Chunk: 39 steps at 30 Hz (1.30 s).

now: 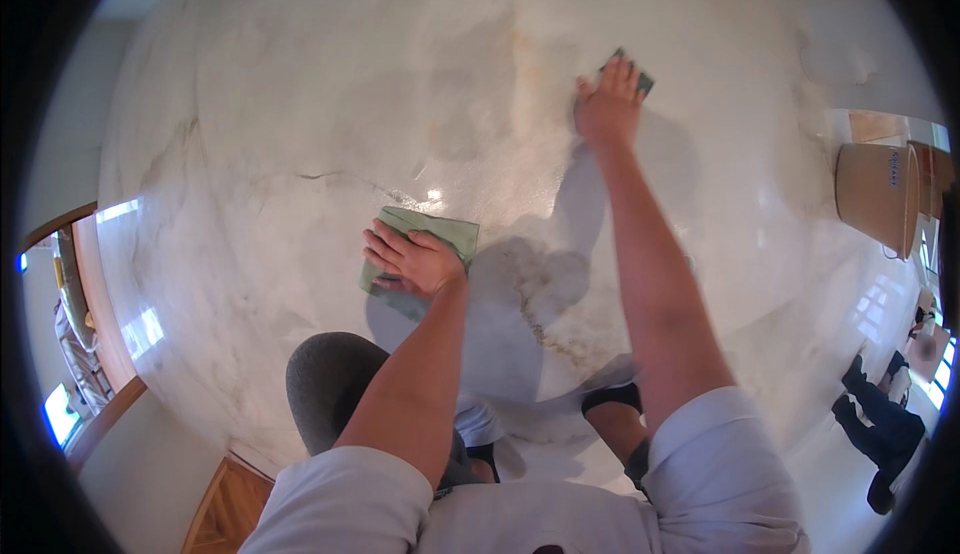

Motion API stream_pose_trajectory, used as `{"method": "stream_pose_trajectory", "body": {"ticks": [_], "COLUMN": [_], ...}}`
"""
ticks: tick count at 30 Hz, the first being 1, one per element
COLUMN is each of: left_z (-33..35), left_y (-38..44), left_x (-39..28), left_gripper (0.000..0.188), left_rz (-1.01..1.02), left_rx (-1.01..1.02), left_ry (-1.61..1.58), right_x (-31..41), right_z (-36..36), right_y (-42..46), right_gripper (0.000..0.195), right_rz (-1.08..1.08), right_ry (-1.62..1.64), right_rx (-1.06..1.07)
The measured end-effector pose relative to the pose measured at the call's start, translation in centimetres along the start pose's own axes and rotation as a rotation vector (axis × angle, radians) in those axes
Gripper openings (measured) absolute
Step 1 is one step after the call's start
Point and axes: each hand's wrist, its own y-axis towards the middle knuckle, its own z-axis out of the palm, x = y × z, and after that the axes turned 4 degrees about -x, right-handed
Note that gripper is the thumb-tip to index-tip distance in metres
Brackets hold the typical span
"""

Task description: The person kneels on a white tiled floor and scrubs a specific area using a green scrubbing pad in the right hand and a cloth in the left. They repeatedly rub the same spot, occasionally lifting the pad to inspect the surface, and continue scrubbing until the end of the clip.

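Note:
My left hand [420,263] lies flat on a light green folded cloth [457,233], which rests on a glossy, veined, marble-like floor [300,103]. Its fingers point to the upper left. Farther out, with the arm stretched forward, my right hand [611,107] presses a small dark green scouring pad [646,82] against the same floor. Most of the pad is hidden under the fingers. A wet-looking sheen shows between the two hands. My grey-clad knee [330,381] is close to the left forearm.
A cardboard box [874,186] with printing stands at the right. Behind it, toward the lower right, is a person in dark trousers [885,434]. A wood-edged opening [112,291] lies at the left, and herringbone wood flooring [229,505] at the lower left.

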Motion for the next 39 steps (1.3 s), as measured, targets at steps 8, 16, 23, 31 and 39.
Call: {"method": "stream_pose_trajectory", "body": {"ticks": [8, 16, 23, 31, 39], "left_z": [0.7, -0.9, -1.1, -0.8, -0.3], "left_y": [1.0, 0.8, 1.0, 0.9, 0.7], "left_x": [2.4, 0.7, 1.0, 0.9, 1.0], "left_gripper": [0.055, 0.055, 0.055, 0.055, 0.055], "left_rz": [0.001, -0.023, -0.034, -0.032, -0.017], "left_rx": [-0.063, 0.013, 0.035, 0.028, -0.013], "left_ry": [-0.008, 0.086, 0.145, 0.127, 0.136], "right_x": [4.8, 7.5, 3.8, 4.4, 0.0], "right_z": [-5.4, -2.3, -4.3, -2.6, -5.4], "right_y": [-16.0, -9.8, -14.0, -12.2, -15.9], "right_gripper": [0.072, 0.077, 0.06, 0.062, 0.069], "right_rz": [-0.582, -0.231, -0.671, -0.182, -0.246], "right_ry": [0.358, 0.024, -0.186, 0.136, 0.029], "right_rx": [0.466, 0.194, 0.435, 0.174, 0.275]}}
